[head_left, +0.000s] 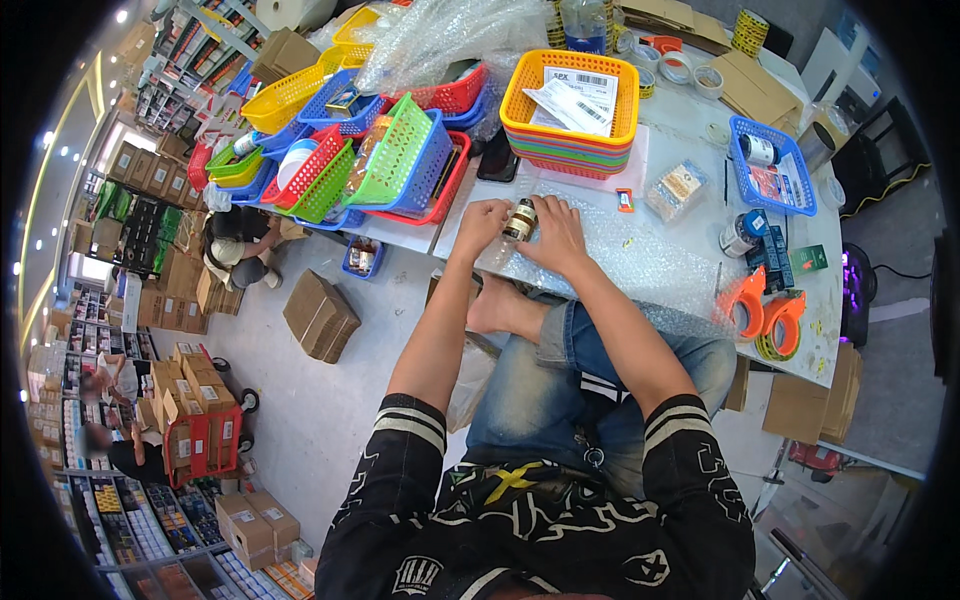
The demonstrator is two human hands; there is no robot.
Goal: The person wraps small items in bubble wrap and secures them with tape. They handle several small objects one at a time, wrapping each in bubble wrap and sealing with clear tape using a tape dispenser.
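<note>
The scene is bright, with an even and rather cool light. At the left rim, small round white ceiling lamps (48,136) show as glaring spots. The long white worktable (815,300) looks pale, and shadows on it are soft. The clear flat bubble-wrap sheet (620,265) and the heap of clear plastic wrap (440,60) carry many small glints. A black device with purple lights (855,290) glows at the right. The centre is fairly sharp — yet print on the small brown bottle (520,220) is too tiny to read. Toward the rim, the tall stocked shelves (140,520) bend strongly and lose detail — the corners are black.
</note>
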